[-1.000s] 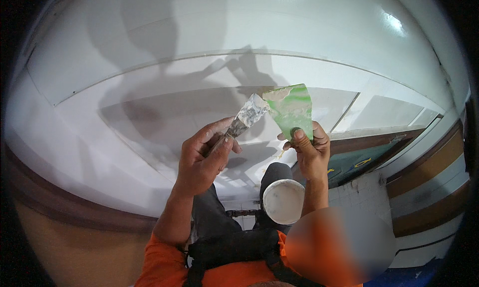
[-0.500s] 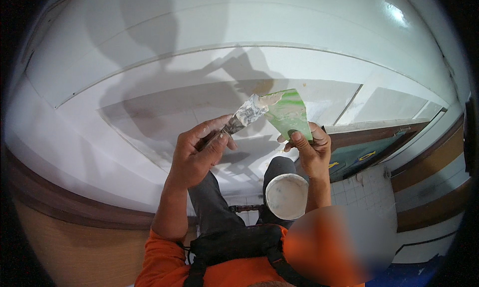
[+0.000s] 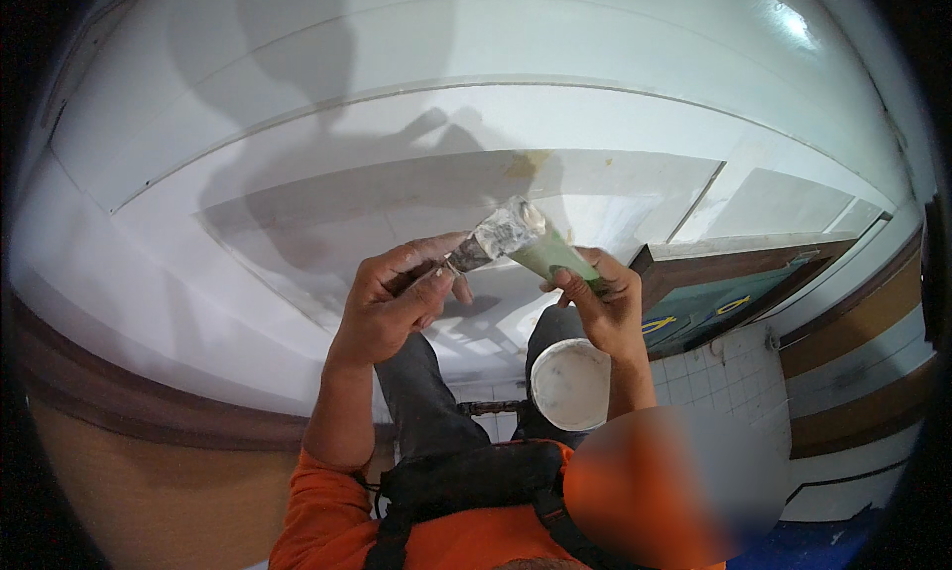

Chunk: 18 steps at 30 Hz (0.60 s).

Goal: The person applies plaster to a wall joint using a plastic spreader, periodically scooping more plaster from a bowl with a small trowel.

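Observation:
In my left hand (image 3: 392,297), fingers closed round its handle end, is a putty knife (image 3: 504,228) whose blade is coated in whitish filler. My right hand (image 3: 603,297) grips a thin green plastic spreader (image 3: 548,255) between thumb and fingers. Near the top of the spreader, its smeared end meets the knife blade, and the two overlap there. The spreader is turned so that only a narrow part of its face shows. Dried filler marks the fingers of my left hand.
A round white tub (image 3: 572,384) with pale filler inside sits by my right leg, below the right hand. A white wall panel (image 3: 397,198) with patched grey areas faces me. On the right are a dark-framed glass pane (image 3: 729,297) and a tiled floor (image 3: 729,382).
The green spreader has tilted and turned, its broad face narrowing from view. My right hand has shifted slightly left, and the knife blade has dropped a little.

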Available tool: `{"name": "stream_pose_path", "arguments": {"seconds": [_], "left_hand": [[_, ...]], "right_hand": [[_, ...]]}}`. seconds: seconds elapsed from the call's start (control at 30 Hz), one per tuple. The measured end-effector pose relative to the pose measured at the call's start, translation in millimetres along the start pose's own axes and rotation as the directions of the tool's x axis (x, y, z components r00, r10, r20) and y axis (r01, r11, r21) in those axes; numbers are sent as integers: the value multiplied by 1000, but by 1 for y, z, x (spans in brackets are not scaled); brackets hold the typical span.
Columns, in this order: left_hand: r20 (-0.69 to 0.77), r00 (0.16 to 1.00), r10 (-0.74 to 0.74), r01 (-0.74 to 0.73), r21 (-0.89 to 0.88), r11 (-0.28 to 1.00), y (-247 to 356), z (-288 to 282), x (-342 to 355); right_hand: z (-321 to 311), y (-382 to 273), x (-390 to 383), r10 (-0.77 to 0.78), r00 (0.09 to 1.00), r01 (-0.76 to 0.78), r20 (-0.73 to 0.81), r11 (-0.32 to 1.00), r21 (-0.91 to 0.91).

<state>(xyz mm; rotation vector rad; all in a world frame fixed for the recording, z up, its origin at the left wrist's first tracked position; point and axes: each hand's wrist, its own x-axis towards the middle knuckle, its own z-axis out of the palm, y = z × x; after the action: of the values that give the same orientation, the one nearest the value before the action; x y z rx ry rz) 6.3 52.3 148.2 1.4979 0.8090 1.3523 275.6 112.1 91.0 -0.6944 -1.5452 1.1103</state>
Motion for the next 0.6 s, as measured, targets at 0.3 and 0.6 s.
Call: {"name": "stream_pose_path", "arguments": {"seconds": [0.3, 0.6], "left_hand": [[-187, 977, 107, -80, 148, 986, -48, -7, -7], [-144, 975, 172, -135, 234, 963, -63, -2, -7]], "right_hand": [[0, -13, -8, 139, 984, -76, -111, 894, 442], [7, -21, -5, 174, 980, -116, -93, 889, 443]]}}
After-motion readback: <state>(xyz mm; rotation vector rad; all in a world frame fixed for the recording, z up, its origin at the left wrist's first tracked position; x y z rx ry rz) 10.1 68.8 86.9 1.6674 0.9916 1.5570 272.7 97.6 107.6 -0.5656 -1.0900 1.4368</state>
